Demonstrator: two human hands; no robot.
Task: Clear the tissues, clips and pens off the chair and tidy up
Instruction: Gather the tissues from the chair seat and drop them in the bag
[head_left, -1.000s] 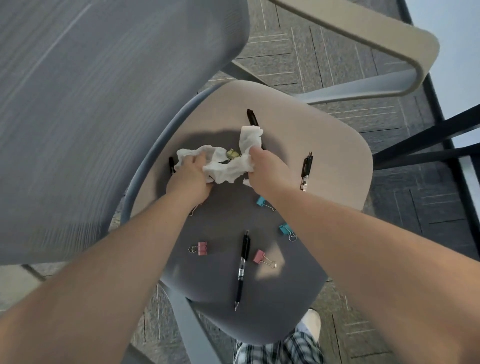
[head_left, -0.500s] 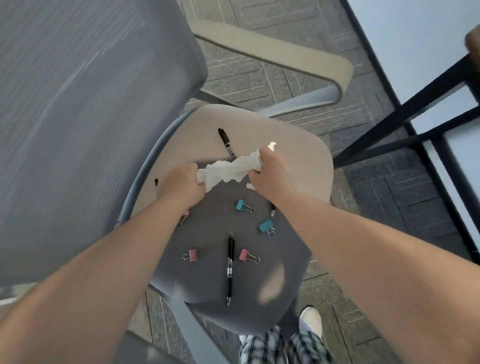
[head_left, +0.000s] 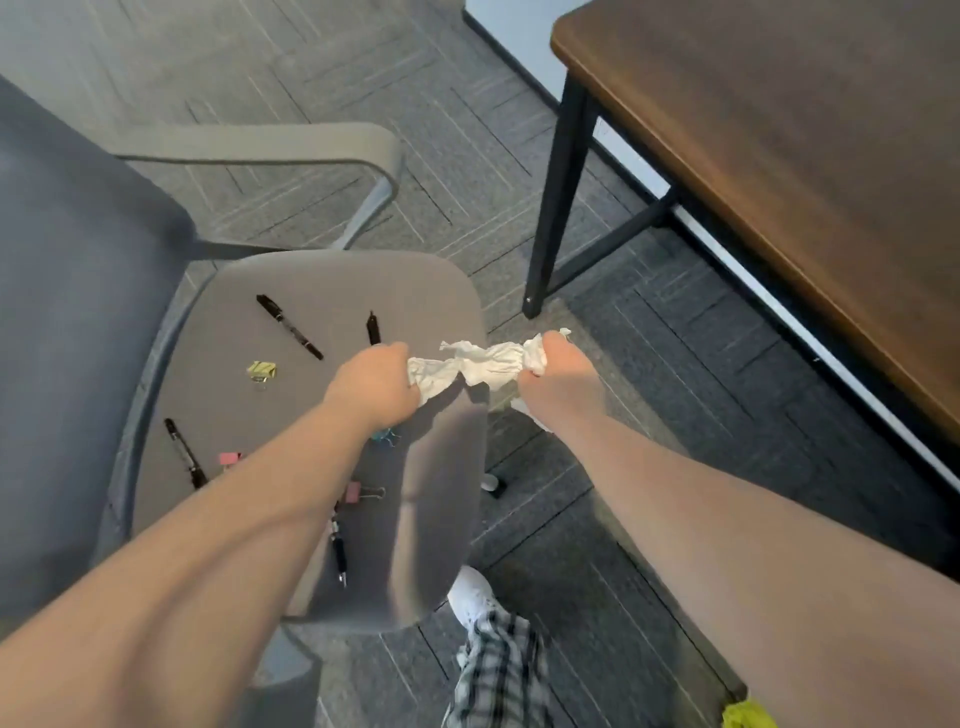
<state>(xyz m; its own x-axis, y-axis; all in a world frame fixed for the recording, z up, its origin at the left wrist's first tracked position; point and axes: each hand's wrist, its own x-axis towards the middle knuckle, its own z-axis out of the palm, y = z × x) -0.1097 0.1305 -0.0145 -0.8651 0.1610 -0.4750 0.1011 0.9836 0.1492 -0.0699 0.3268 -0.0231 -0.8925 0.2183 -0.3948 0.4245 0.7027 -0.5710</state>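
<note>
Both hands hold crumpled white tissues (head_left: 480, 364) stretched between them, above the right edge of the grey chair seat (head_left: 332, 280). My left hand (head_left: 376, 382) grips one end, my right hand (head_left: 556, 371) the other, out past the seat over the floor. On the seat lie a black pen (head_left: 288, 326) at the back, another pen (head_left: 373, 328) partly behind my left hand, a third pen (head_left: 184, 458) at the left and a fourth pen (head_left: 338, 551) under my forearm. A yellow clip (head_left: 261, 370), pink clips (head_left: 229, 458) (head_left: 361, 492) and a blue clip (head_left: 385, 435) also rest there.
The chair's backrest (head_left: 67, 312) fills the left side and its armrest (head_left: 260, 145) runs behind the seat. A dark wooden table (head_left: 779, 130) with black legs (head_left: 558, 208) stands at the right. Grey carpet tiles cover the floor; my shoe (head_left: 470, 597) is below the seat.
Both hands have lifted the tissues off the seat and carried them right, past its edge. The view swung right, bringing the wooden table in. The yellow clip that lay among the tissues now sits bare.
</note>
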